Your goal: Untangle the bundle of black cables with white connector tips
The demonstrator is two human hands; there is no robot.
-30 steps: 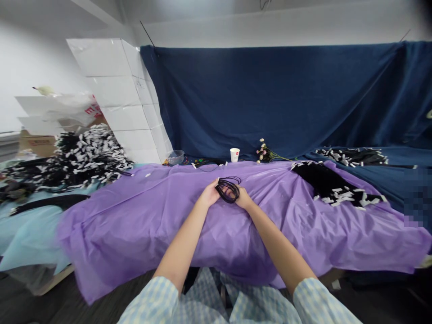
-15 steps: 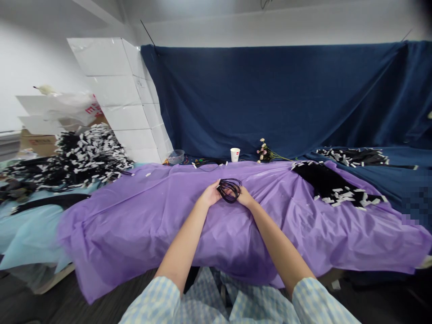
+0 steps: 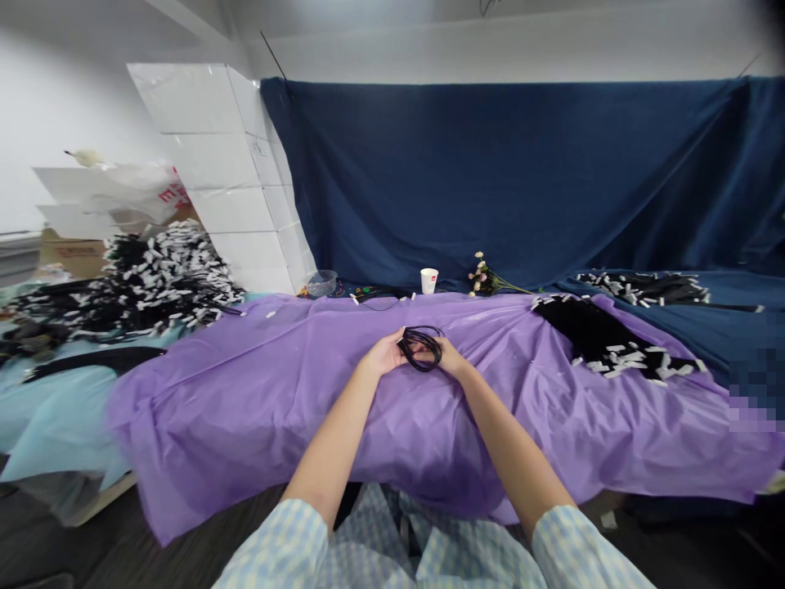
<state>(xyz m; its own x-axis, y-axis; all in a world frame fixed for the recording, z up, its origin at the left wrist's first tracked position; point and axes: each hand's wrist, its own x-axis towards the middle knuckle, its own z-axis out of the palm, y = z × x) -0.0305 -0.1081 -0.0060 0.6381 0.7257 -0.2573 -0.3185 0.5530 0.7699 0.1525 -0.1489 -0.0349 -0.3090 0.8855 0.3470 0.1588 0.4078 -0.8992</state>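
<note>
A coil of thin black cord [image 3: 410, 353] is held up in front of the person, over the middle of the purple sheet [image 3: 257, 393], its loops standing slightly fanned. The left hand [image 3: 385, 353] pinches its left side, thumb and fingers closed around the gathered strands beside a small white end piece. The right hand [image 3: 449, 357] is at the other side, fingers curled in behind the loops (partly hidden, so I cannot tell how firmly they grip, or whether they grip at all).

The loops look loose and springy; if the left pinch slackened, they would probably spread and tangle, and a strand could catch on the right fingers.

Behind the sheet stand a white paper cup [image 3: 429, 281] and a small bunch of flowers [image 3: 484, 278]. Rightward lies a bundle of white-tipped black cords [image 3: 573, 323]; far left, a bigger heap of them [image 3: 172, 270].
</note>
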